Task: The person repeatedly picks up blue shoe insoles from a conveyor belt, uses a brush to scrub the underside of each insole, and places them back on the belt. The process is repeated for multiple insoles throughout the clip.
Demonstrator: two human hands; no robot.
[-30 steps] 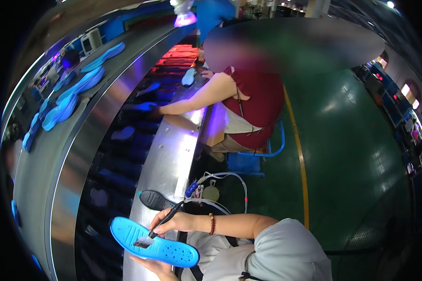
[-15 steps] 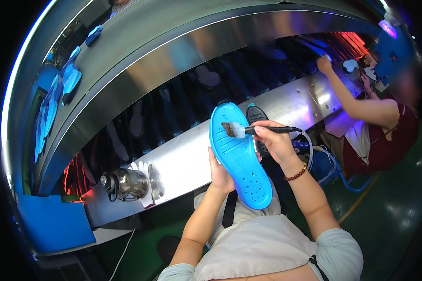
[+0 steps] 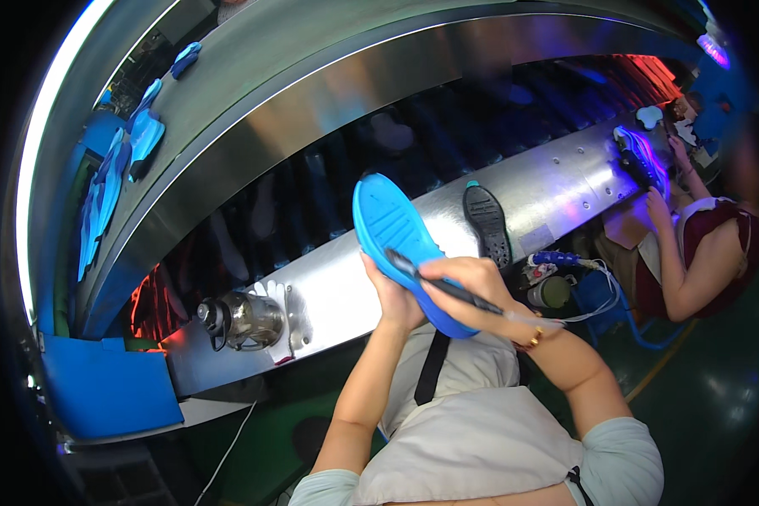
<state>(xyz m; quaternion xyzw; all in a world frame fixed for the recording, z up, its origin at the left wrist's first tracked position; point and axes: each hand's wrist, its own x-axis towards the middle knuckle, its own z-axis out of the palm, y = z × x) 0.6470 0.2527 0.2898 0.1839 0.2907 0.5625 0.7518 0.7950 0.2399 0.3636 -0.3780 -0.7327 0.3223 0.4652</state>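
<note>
A bright blue shoe sole (image 3: 388,215) is held up over my lap, its patterned inner face toward me and its toe end pointing away. Around its left edge, near the middle, my left hand (image 3: 394,297) is closed. My right hand (image 3: 478,287) grips a black-handled brush (image 3: 402,263) with a thin clear tube running from its rear end. The bristle end lies at the left side of the sole, about midway along; the hand and brush hide much of the heel half. Just beyond my right hand, a black sole (image 3: 487,221) lies on the metal ledge.
On the metal ledge (image 3: 333,291) stand a metal pot (image 3: 243,322) and a white glove (image 3: 276,295). Behind runs a curved conveyor (image 3: 312,63) carrying blue soles (image 3: 148,139), with dark soles below. A co-worker (image 3: 700,253) handles soles at right, near a green jar (image 3: 552,292).
The blue sole has shifted left and tilted. The brush has moved from across its toe half to its left side, handle now slanting toward me. The co-worker's reaching arm has drawn back.
</note>
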